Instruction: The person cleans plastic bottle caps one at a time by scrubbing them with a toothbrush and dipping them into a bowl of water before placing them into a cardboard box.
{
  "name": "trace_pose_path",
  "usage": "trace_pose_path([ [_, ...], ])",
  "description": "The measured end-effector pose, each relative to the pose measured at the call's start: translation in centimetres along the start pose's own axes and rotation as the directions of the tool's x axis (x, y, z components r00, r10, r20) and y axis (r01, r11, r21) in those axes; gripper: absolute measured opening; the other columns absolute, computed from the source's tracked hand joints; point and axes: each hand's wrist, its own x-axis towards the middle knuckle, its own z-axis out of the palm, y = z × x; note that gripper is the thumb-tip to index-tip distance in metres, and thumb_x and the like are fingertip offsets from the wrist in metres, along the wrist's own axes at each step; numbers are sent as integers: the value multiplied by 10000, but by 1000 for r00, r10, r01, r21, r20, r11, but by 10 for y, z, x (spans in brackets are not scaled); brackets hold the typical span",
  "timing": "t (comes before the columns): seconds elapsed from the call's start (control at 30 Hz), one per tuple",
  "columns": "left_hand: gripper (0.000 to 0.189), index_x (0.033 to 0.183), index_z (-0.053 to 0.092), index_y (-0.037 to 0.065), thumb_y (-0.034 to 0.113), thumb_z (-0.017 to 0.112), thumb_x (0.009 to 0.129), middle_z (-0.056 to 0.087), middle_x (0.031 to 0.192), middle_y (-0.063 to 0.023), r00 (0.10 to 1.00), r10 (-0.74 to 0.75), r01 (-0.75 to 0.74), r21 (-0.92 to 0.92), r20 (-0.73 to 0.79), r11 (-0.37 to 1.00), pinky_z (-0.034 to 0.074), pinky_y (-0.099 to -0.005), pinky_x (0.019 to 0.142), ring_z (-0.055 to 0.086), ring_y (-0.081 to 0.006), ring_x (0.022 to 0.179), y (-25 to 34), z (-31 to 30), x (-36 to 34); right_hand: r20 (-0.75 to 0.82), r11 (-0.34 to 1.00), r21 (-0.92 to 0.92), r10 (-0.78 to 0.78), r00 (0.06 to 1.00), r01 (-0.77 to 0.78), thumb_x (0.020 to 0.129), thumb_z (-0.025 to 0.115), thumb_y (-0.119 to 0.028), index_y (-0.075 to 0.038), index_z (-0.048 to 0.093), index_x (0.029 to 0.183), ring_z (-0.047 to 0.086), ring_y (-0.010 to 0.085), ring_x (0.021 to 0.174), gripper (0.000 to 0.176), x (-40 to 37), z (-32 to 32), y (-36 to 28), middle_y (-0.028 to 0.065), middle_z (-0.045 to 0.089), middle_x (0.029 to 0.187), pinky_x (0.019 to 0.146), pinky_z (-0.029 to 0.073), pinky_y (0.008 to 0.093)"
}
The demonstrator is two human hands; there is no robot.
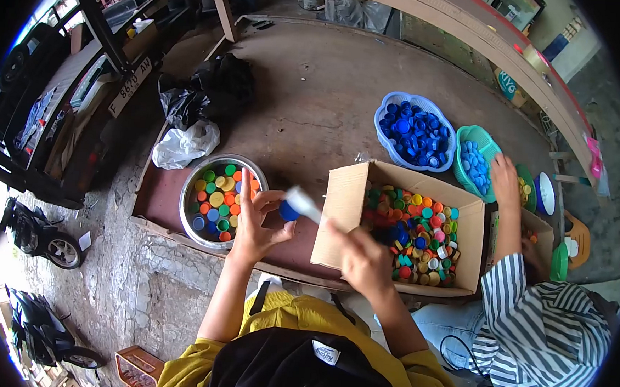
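Observation:
My left hand [255, 222] holds a dark blue bottle cap [288, 211] between fingers and thumb, just right of a metal bowl [185, 207] filled with several coloured caps. My right hand [364, 259] grips a white stick-like tool [306, 204], blurred, whose tip touches the blue cap. This hand hovers over the left flap of an open cardboard box [341, 209] full of mixed coloured caps.
A blue basket [381, 118] of dark blue caps and a teal basket [496, 149] of light blue caps stand behind the box. A co-worker in a striped sleeve [530, 313] has a hand [504, 178] at the teal basket. Black bags [213, 88] and a white bag [185, 143] lie far left.

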Motion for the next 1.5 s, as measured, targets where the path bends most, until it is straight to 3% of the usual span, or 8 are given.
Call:
trace_pose_path([
  [0.13, 1128, 1431, -64, 103, 95, 765, 666, 580, 986, -158, 995, -101, 100, -200, 2, 975, 508, -315, 792, 598, -211, 897, 5, -4, -2, 139, 952, -217, 251, 958, -218, 710, 546, 58, -262, 556, 1229, 545, 221, 501, 609, 9, 4, 6, 73, 505, 675, 480, 484, 341],
  [0.3, 1134, 1428, -83, 110, 93, 760, 670, 582, 973, -149, 996, -90, 93, -228, 25, 969, 516, -303, 774, 603, -196, 851, 6, -15, -1, 226, 991, -62, -98, 969, 115, 722, 540, 39, -277, 564, 1218, 531, 232, 488, 588, 4, 8, -7, 64, 495, 676, 478, 482, 341],
  [0.4, 1189, 1429, -89, 118, 154, 809, 650, 585, 980, -154, 994, -109, 110, -172, 13, 979, 509, -294, 745, 602, -196, 852, 1, -15, -5, 134, 949, -242, 241, 961, -204, 729, 522, 51, -245, 533, 1250, 527, 255, 489, 599, 11, 6, 9, 79, 486, 669, 458, 472, 353],
  [0.57, 1154, 1430, -66, 102, 127, 784, 649, 590, 962, -151, 996, -57, 73, -282, 62, 957, 517, -321, 789, 608, -204, 854, 3, -12, -4, 158, 986, -80, -134, 978, 147, 727, 531, 54, -232, 512, 1274, 521, 227, 478, 618, -5, 3, -15, 72, 494, 668, 442, 460, 339],
  [0.83, 1035, 1428, 76, 53, 21, 738, 632, 607, 976, -137, 963, -133, 102, 142, 233, 985, 492, -312, 799, 607, -233, 875, 2, 12, -9, -3, 985, 35, 167, 986, -167, 716, 557, 63, -191, 578, 1212, 492, 201, 491, 557, -51, 13, -23, 59, 442, 655, 454, 419, 340],
  [1.1, 890, 1390, 160, 14, 39, 714, 694, 635, 1026, -128, 926, 70, 3, -193, 371, 981, 474, -346, 854, 627, -236, 906, 17, 123, 11, -228, 973, 89, 229, 946, -214, 762, 552, 33, -98, 594, 1160, 551, 213, 534, 421, -89, 6, -22, 85, 525, 694, 471, 451, 324],
  [1.3, 1025, 1418, -72, 19, 9, 676, 718, 207, 1436, -241, 803, -48, 98, -53, 594, 994, 343, -363, 1018, 391, -316, 1237, 5, 132, -14, -301, 973, 69, 231, 925, -221, 825, 521, 25, -82, 564, 1195, 545, 239, 542, 388, -77, 5, -16, 103, 503, 680, 481, 440, 327],
  [1.5, 421, 1096, 557, 48, 4, 650, 688, 501, 1106, -151, 939, -279, 203, 332, 200, 921, 402, -404, 882, 477, -338, 1033, -30, -17, -24, -137, 960, 135, 262, 955, -244, 821, 539, 20, -91, 567, 1203, 531, 224, 538, 399, -71, 37, -19, 93, 495, 673, 481, 436, 322],
])
